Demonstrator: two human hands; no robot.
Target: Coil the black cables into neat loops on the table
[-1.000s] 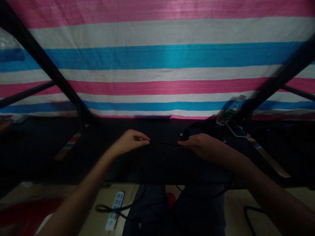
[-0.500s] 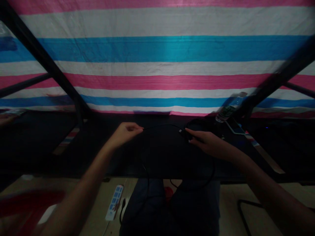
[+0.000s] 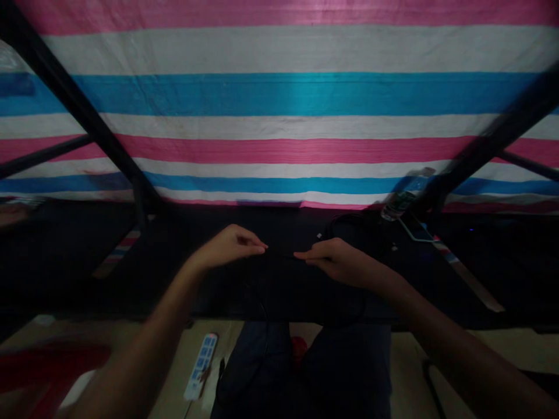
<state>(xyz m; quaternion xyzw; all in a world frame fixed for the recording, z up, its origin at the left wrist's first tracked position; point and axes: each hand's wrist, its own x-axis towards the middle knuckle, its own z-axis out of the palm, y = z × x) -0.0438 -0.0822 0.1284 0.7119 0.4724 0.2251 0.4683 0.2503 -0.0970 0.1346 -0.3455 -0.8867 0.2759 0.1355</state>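
My left hand (image 3: 229,245) pinches a thin black cable (image 3: 279,254) over the dark table (image 3: 109,273). A short way to its right, my right hand (image 3: 336,259) is pinched on the same cable, with only a short stretch of cable between the two hands. From my hands the cable drops over the table's front edge toward my lap, where it is hard to follow in the dark. A coil of black cable (image 3: 349,224) lies on the table just behind my right hand, with a small light plug (image 3: 319,235) beside it.
A plastic water bottle (image 3: 404,196) and a phone (image 3: 417,230) lie at the table's back right. Black frame bars (image 3: 78,105) slant up on both sides before a pink, white and blue striped sheet (image 3: 279,93). A white power strip (image 3: 200,365) lies on the floor. Another person's hand (image 3: 11,214) shows at far left.
My right hand came back from the coil toward the left hand, closing the gap along the cable. The left hand shifted slightly lower and right.
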